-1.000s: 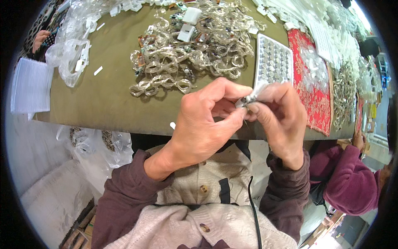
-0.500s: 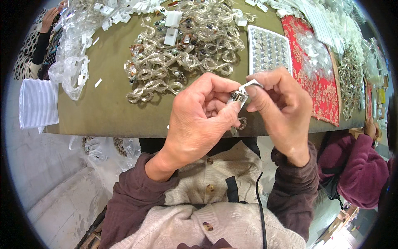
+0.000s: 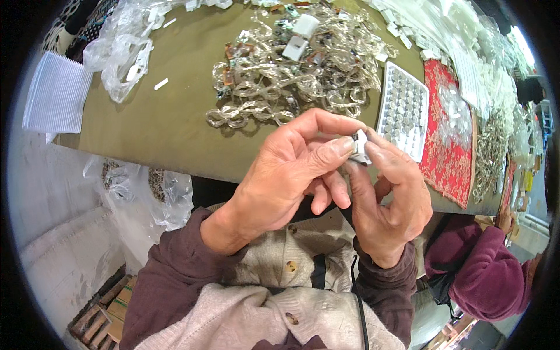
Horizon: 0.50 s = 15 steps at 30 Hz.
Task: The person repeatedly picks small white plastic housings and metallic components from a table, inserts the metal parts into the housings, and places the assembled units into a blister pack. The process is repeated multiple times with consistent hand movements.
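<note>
A small white plastic battery case is pinched between both hands just above the table's near edge. My left hand is closed on one side of it, thumb on top and forefinger along the far edge. My right hand grips the other side with thumb and fingertips, which partly cover the case. Beyond the hands lies a heap of coiled clear-wire string lights, with two white cases on top. A white tray of round silver button cells sits right of the heap.
A red patterned cloth with clear plastic bits lies at the right, near more coiled wire. Clear bags and a ribbed white stack are at the left. Another person's maroon sleeve shows at right.
The case has turned in my fingers; its metal contacts and the white piece my right hand held raised no longer show. Both hands have come closer together, and the view has shifted.
</note>
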Motion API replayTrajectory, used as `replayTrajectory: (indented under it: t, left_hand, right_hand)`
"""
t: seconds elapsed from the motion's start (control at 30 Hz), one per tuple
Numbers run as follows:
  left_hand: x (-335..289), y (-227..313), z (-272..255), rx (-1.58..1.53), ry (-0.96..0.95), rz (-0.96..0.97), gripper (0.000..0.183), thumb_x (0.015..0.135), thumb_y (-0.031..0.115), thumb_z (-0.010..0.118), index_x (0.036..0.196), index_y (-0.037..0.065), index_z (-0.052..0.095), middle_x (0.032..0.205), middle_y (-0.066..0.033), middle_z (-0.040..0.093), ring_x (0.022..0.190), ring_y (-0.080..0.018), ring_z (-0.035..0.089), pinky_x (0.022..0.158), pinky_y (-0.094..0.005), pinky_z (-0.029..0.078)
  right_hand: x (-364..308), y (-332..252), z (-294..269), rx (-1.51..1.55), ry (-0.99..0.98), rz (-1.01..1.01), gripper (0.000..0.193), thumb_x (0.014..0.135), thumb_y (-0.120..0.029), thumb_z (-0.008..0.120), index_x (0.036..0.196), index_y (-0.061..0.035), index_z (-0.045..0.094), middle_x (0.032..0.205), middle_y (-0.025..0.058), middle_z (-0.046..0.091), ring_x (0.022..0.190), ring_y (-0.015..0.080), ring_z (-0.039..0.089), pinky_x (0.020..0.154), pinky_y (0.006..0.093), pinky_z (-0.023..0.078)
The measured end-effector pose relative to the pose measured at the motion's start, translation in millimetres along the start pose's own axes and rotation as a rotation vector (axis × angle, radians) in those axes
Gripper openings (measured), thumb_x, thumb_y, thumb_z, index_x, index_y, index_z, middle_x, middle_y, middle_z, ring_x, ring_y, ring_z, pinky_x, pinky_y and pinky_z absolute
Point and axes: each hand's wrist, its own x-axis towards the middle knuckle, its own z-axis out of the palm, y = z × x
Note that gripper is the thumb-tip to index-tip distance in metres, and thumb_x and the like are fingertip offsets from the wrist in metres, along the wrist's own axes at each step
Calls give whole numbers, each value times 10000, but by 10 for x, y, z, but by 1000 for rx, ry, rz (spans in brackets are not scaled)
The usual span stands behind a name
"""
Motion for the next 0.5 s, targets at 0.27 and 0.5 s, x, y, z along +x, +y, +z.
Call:
replayTrajectory:
  t: [0.27,0.5]
  left_hand:
    - [-92,-70,-21,-221,90,38,259,1014,137,555,1239,11,533,876,-5,627,531,-29,523,425,-169,412]
    - [-115,-125,-30,-192,89,81,247,1006,110,560,1229,7,542,849,0,627,552,-21,543,432,-167,419]
  right_hand:
    - [-10,-72,193,224,65,98,311,759,8,787,1045,-41,676,1060,199,725,781,228,743,603,266,509]
    - [-54,1,281,151,122,-57,303,757,34,764,1042,-17,674,1027,244,716,762,248,739,583,279,524]
